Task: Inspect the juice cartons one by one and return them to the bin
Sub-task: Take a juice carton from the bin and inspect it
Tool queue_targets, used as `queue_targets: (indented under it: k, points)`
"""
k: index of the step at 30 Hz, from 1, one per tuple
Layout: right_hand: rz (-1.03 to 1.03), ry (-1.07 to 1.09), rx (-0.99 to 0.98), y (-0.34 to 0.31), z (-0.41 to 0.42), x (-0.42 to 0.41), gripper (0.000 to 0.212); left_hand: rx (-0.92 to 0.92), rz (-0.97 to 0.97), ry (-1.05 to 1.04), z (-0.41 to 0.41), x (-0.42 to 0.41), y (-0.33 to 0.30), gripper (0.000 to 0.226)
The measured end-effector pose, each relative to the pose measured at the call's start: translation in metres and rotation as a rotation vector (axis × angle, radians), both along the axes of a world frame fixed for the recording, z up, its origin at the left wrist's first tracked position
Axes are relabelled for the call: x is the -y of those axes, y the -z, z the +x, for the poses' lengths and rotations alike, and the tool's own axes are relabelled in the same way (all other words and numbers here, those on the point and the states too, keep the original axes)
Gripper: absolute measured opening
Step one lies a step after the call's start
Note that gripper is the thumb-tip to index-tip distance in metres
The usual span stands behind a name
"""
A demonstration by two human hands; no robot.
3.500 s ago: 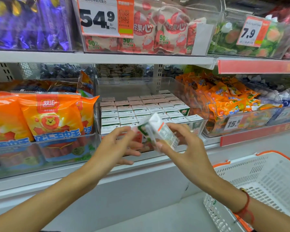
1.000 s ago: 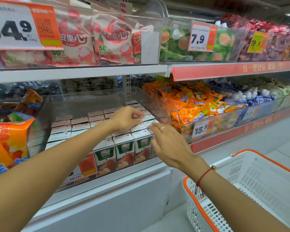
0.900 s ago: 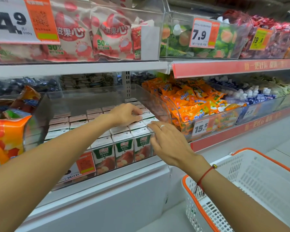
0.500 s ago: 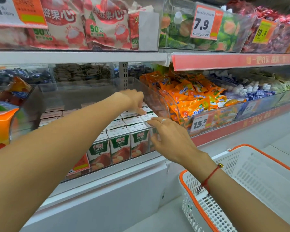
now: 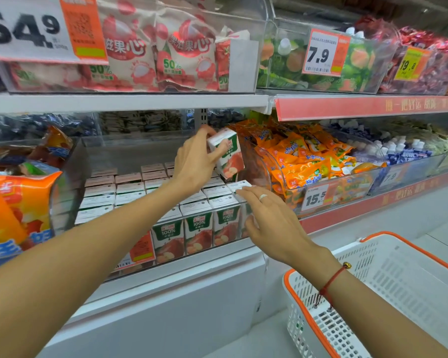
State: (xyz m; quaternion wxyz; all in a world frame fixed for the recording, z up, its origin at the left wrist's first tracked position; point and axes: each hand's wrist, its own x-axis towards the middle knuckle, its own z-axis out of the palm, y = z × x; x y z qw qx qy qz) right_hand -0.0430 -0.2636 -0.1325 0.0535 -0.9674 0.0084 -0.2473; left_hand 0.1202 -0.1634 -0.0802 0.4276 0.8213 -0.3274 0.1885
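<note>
left hand [image 5: 195,164] grips tilted juice carton [image 5: 228,153] — above bin [image 5: 130,151].

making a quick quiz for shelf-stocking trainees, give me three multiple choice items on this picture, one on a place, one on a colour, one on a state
1. Where is the lifted juice carton?
A. in the basket
B. in the air above the back right of the clear bin
C. on the top shelf

2. What colour is the rim of the white basket?
A. orange
B. blue
C. green

3. What is the right hand doing?
A. gripping a carton in the air
B. holding the basket
C. lying open at the bin's front right corner, fingers on the carton tops

Answers: 1 B, the left hand holds it clear of the rows of cartons. 2 A, an orange band runs along the edge. 3 C, its fingers are spread and hold nothing.
</note>
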Motion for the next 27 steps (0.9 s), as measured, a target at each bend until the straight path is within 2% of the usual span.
queue_targets:
  k: [2, 5, 8, 11, 13, 16, 20, 23, 27]
  points:
    - [0.136, -0.001, 0.089, -0.005, -0.004, -0.01, 0.052, -0.1, -0.197, 0.031, -0.014, -0.015, 0.001, 0.032]
    - [0.529, -0.006, 0.23, -0.019, -0.011, -0.033, 0.04, -0.365, -0.423, 0.152, -0.041, -0.043, -0.001, 0.037]
    - [0.949, -0.047, 0.13, -0.035, -0.02, -0.057, 0.033, -0.561, -0.421, 0.204, -0.072, -0.08, 0.0, 0.038]
    - [1.213, -0.141, -0.035, -0.04, -0.025, -0.076, 0.025, -0.691, -0.363, 0.249, -0.1, -0.114, 0.004, 0.038]
    - [1.258, -0.184, -0.094, -0.038, -0.026, -0.087, 0.025, -0.787, -0.373, 0.253, -0.113, -0.129, 0.011, 0.049]
    - [1.21, -0.191, -0.149, -0.03, -0.027, -0.099, 0.028, -0.87, -0.375, 0.228, -0.119, -0.145, 0.027, 0.057]
    - [1.265, -0.163, -0.165, -0.02, -0.027, -0.107, 0.016, -0.997, -0.356, 0.325, -0.121, -0.161, 0.035, 0.044]
    - [1.338, -0.118, -0.186, -0.018, -0.026, -0.108, 0.027, -1.06, -0.33, 0.372, -0.126, -0.167, 0.038, 0.027]
    - [1.391, -0.138, -0.291, -0.016, -0.025, -0.113, 0.028, -1.045, -0.37, 0.304, -0.133, -0.174, 0.043, 0.027]
